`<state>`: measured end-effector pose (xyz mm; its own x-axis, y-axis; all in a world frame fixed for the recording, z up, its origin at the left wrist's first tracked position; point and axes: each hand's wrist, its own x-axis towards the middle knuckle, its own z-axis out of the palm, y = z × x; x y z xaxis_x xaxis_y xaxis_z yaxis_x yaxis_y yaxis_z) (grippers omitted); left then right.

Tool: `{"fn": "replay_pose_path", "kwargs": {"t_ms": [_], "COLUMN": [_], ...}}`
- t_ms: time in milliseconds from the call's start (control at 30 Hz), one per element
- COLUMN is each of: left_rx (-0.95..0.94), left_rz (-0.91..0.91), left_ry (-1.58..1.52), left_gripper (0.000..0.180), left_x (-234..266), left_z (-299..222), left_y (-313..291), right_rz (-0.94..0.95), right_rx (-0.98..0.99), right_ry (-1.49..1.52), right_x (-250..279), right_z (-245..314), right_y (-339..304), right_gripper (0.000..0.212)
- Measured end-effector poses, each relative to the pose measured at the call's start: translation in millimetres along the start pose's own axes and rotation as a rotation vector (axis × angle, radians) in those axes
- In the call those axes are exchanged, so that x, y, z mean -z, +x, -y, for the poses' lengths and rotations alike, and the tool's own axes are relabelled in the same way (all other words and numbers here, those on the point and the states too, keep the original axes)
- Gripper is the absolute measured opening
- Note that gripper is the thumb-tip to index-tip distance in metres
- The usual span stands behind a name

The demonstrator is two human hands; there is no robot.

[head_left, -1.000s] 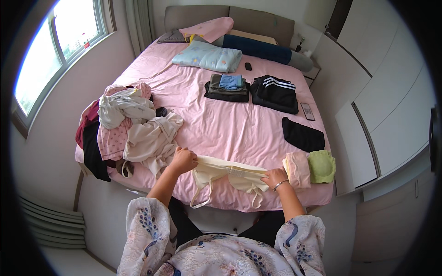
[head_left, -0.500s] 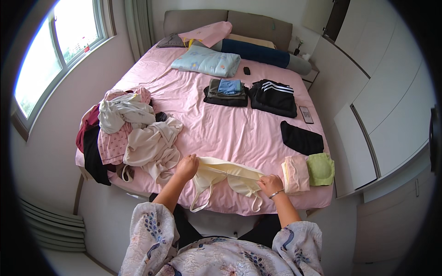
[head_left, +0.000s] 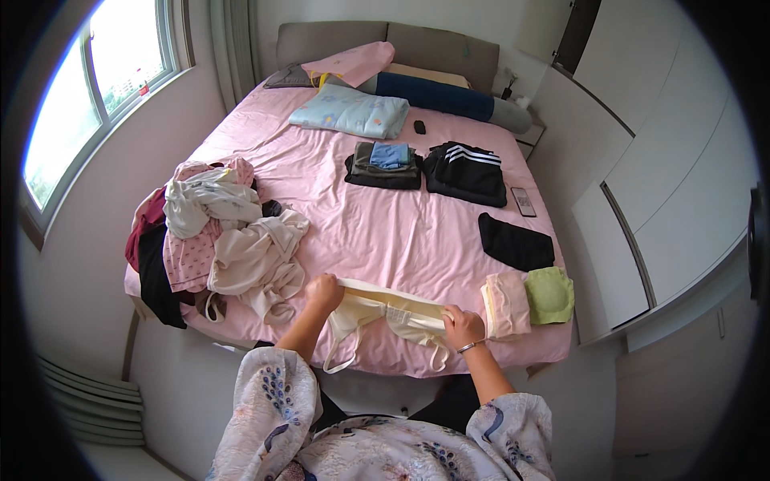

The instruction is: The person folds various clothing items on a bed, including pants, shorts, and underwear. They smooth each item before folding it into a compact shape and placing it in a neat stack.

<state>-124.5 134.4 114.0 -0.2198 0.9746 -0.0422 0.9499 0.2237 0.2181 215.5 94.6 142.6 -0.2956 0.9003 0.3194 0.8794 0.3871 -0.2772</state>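
Note:
A cream-yellow bra (head_left: 357, 313) is stretched out between my two hands at the near edge of the bed, its shoulder straps hanging down over the pink sheet. My left hand (head_left: 325, 293) is closed on one end of its band. At the other end, my right hand (head_left: 464, 327), with a bracelet at the wrist, grips the band. Just right of that hand lie a folded pale pink garment (head_left: 508, 306) and a folded light green bra (head_left: 550, 296). Left of my left hand is a crumpled beige garment (head_left: 255, 260).
On the pink bed (head_left: 337, 232), a heap of loose clothes (head_left: 192, 248) lies at the left. Folded dark clothes (head_left: 383, 176), black striped clothes (head_left: 465, 180), a black folded garment (head_left: 516, 242) and a phone (head_left: 524, 202) are at the right. A pale blue quilt (head_left: 350, 111) lies farther back.
My hands have pulled the bra's band straighter and tauter. The right hand has turned over the band and sits slightly lower. The whole view has shifted a little.

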Motion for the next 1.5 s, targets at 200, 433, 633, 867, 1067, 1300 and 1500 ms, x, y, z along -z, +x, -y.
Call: {"fn": "replay_pose_path", "kwargs": {"t_ms": [200, 433, 633, 867, 1067, 1300, 1500], "left_rx": [0.068, 0.025, 0.032, 0.071, -0.102, -0.129, 0.239], "left_rz": [0.012, 0.125, 0.207, 0.017, -0.148, -0.326, -0.166], "left_ry": [-0.199, -0.304, -0.764, -1.363, -1.598, -0.924, -1.033], "left_gripper": [0.025, 0.026, 0.023, 0.029, 0.029, 0.035, 0.039], "left_x": [30.5, 32.9, 25.4, 70.9, 121.9, 12.2, -52.6], "left_z": [2.3, 25.1, 32.4, 1.0, -20.3, 5.4, 24.0], "left_y": [-5.3, -5.9, 12.9, 53.3, 56.4, 25.0, -46.7], "right_rz": [0.149, 0.079, 0.071, -0.295, -0.593, -0.372, -0.227], "right_rx": [-0.281, -0.306, -0.558, -0.587, -0.384, -0.607, -0.681], "right_ry": [-0.115, -0.288, 0.003, 0.988, 1.107, 1.043, 0.607], "right_x": [-16.8, -33.9, -31.4, 13.2, 55.8, -76.1, -123.9], "right_z": [-5.0, -27.1, -65.0, -72.1, -49.0, -70.1, -62.4], "right_y": [11.4, 9.6, 20.1, 102.7, 124.6, 37.3, -41.5], "right_gripper": [0.03, 0.01, 0.012, 0.017, 0.017, 0.01, 0.01]}}
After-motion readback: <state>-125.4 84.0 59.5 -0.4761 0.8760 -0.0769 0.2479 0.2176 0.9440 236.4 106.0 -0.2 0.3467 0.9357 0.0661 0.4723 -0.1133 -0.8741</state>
